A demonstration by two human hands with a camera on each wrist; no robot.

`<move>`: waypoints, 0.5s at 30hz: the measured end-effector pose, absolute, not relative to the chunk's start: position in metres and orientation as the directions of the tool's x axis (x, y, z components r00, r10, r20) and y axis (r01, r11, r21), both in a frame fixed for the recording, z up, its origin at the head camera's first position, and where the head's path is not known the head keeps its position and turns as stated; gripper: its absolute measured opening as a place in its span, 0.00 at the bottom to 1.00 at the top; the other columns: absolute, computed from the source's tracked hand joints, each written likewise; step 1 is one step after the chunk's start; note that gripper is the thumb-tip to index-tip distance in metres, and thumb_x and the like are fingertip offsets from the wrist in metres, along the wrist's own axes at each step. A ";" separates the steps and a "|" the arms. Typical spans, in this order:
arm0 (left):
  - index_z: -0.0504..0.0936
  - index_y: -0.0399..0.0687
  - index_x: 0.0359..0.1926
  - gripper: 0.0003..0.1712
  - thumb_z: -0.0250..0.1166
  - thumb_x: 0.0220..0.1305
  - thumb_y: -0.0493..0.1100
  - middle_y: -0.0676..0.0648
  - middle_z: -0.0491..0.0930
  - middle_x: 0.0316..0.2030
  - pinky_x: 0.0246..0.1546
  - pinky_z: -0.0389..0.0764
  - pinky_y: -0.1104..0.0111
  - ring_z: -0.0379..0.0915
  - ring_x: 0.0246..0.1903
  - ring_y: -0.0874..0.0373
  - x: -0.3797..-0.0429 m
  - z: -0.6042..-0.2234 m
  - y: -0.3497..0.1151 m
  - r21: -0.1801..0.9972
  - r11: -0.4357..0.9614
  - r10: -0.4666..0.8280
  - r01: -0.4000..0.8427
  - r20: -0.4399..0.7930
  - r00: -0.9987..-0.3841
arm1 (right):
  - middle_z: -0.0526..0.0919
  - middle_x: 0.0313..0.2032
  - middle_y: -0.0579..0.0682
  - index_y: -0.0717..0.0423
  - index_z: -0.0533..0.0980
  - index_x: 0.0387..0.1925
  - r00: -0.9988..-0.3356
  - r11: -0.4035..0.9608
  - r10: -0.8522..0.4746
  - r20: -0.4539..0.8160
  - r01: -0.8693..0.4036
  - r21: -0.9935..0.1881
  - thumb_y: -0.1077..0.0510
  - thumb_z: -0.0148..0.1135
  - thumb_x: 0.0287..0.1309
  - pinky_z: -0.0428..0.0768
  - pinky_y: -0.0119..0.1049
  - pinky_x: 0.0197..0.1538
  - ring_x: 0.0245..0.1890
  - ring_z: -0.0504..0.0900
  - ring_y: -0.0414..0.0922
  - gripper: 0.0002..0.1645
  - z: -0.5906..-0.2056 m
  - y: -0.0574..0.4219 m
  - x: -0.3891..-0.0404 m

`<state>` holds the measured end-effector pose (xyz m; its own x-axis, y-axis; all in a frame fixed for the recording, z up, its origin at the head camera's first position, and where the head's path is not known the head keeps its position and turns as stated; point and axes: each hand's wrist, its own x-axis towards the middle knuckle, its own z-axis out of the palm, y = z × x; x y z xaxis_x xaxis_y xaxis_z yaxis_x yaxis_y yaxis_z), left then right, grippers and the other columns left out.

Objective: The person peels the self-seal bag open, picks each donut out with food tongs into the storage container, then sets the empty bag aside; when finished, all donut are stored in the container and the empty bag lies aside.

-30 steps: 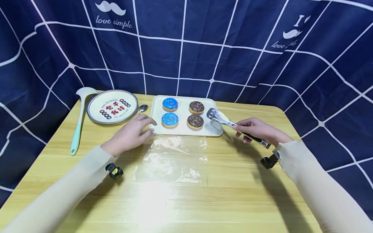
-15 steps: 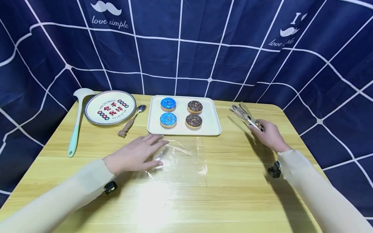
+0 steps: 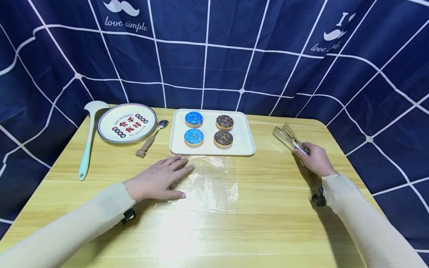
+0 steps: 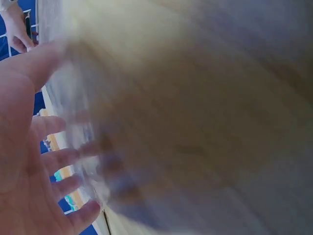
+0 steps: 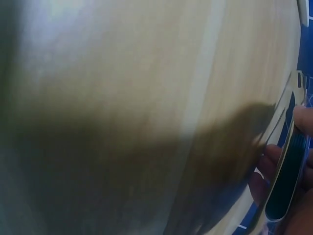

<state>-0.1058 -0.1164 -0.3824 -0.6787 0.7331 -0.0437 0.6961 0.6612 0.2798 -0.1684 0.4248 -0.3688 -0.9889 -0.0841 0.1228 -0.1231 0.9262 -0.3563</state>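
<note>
My left hand [image 3: 159, 180] lies with fingers spread over the left side of a clear plastic bag [image 3: 214, 190], which is flat on the wooden table. In the left wrist view, the straight fingers [image 4: 61, 159] reach out at the film's edge. On the right, my right hand [image 3: 315, 160] grips a pair of metal food tongs [image 3: 286, 137] by the handle, the heads pointing away to the upper left. The dark handle [image 5: 288, 176] of the tongs shows inside the curled fingers in the right wrist view.
Behind the bag stands a white tray [image 3: 248, 149] with two blue donuts [image 3: 194, 136] and two chocolate donuts [image 3: 223, 138]. Farther left are a teaspoon [image 3: 149, 142], a printed plate [image 3: 129, 138] and a mint-handled ladle [image 3: 86, 156]. A dark blue checked cloth [image 3: 224, 67] hangs behind the table.
My left hand has shifted from the tray's left corner down onto the bag, uncovering the teaspoon. My right hand has carried the tongs rightward, away from the tray.
</note>
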 end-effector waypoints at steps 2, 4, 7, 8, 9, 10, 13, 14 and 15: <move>0.62 0.49 0.80 0.50 0.65 0.67 0.68 0.35 0.60 0.80 0.76 0.61 0.37 0.51 0.80 0.32 -0.105 -0.383 -0.117 0.290 0.666 0.727 0.687 -0.048 -0.685 | 0.79 0.26 0.56 0.69 0.76 0.49 -0.990 0.928 -0.080 0.119 -0.118 -0.353 0.51 0.58 0.76 0.69 0.36 0.28 0.23 0.72 0.44 0.21 -0.370 0.426 -0.168; 0.63 0.49 0.80 0.50 0.65 0.67 0.69 0.35 0.59 0.80 0.76 0.60 0.37 0.51 0.80 0.30 -0.105 -0.383 -0.117 0.293 0.677 0.717 0.675 -0.059 -0.694 | 0.79 0.26 0.56 0.69 0.77 0.48 -0.989 0.930 -0.080 0.125 -0.119 -0.348 0.51 0.59 0.76 0.69 0.36 0.28 0.23 0.72 0.45 0.20 -0.370 0.426 -0.168; 0.63 0.50 0.80 0.51 0.64 0.66 0.71 0.37 0.59 0.80 0.75 0.60 0.35 0.50 0.80 0.29 -0.105 -0.383 -0.116 0.297 0.697 0.700 0.653 -0.083 -0.710 | 0.77 0.26 0.55 0.67 0.77 0.45 -0.988 0.930 -0.086 0.129 -0.126 -0.344 0.52 0.60 0.75 0.68 0.36 0.28 0.24 0.72 0.46 0.19 -0.371 0.427 -0.168; 0.63 0.51 0.80 0.51 0.64 0.66 0.72 0.37 0.59 0.81 0.75 0.60 0.35 0.50 0.80 0.28 -0.104 -0.382 -0.115 0.297 0.703 0.694 0.646 -0.090 -0.714 | 0.77 0.26 0.55 0.67 0.77 0.44 -0.987 0.931 -0.089 0.131 -0.129 -0.342 0.52 0.60 0.75 0.68 0.36 0.28 0.24 0.71 0.46 0.18 -0.371 0.427 -0.168; 0.62 0.51 0.80 0.51 0.63 0.66 0.72 0.38 0.58 0.81 0.74 0.61 0.34 0.50 0.80 0.28 -0.104 -0.382 -0.115 0.297 0.707 0.691 0.642 -0.096 -0.717 | 0.76 0.26 0.55 0.66 0.77 0.43 -0.987 0.931 -0.091 0.132 -0.131 -0.340 0.52 0.61 0.74 0.67 0.36 0.28 0.25 0.71 0.47 0.18 -0.371 0.427 -0.169; 0.62 0.52 0.80 0.52 0.63 0.66 0.73 0.38 0.58 0.81 0.74 0.61 0.34 0.50 0.79 0.28 -0.104 -0.382 -0.114 0.296 0.710 0.688 0.638 -0.100 -0.719 | 0.76 0.26 0.55 0.65 0.77 0.41 -0.987 0.932 -0.093 0.131 -0.133 -0.337 0.52 0.61 0.74 0.67 0.36 0.28 0.25 0.71 0.47 0.17 -0.371 0.427 -0.169; 0.62 0.52 0.81 0.52 0.63 0.66 0.73 0.38 0.57 0.81 0.73 0.62 0.33 0.50 0.79 0.28 -0.103 -0.383 -0.113 0.294 0.716 0.683 0.634 -0.107 -0.722 | 0.74 0.26 0.54 0.64 0.76 0.38 -0.987 0.935 -0.100 0.126 -0.137 -0.327 0.52 0.62 0.74 0.66 0.36 0.28 0.25 0.70 0.47 0.17 -0.372 0.428 -0.169; 0.62 0.52 0.81 0.52 0.63 0.66 0.73 0.38 0.57 0.81 0.73 0.62 0.33 0.50 0.79 0.28 -0.103 -0.383 -0.113 0.292 0.717 0.682 0.633 -0.108 -0.723 | 0.73 0.25 0.54 0.64 0.76 0.37 -0.987 0.936 -0.103 0.125 -0.138 -0.323 0.52 0.62 0.74 0.66 0.36 0.28 0.25 0.69 0.47 0.17 -0.373 0.429 -0.169; 0.62 0.52 0.81 0.52 0.63 0.66 0.73 0.38 0.57 0.81 0.73 0.62 0.33 0.50 0.79 0.28 -0.103 -0.383 -0.112 0.291 0.719 0.681 0.631 -0.108 -0.725 | 0.73 0.25 0.53 0.64 0.76 0.37 -0.987 0.937 -0.104 0.122 -0.139 -0.322 0.52 0.62 0.74 0.66 0.36 0.28 0.24 0.69 0.47 0.17 -0.373 0.429 -0.169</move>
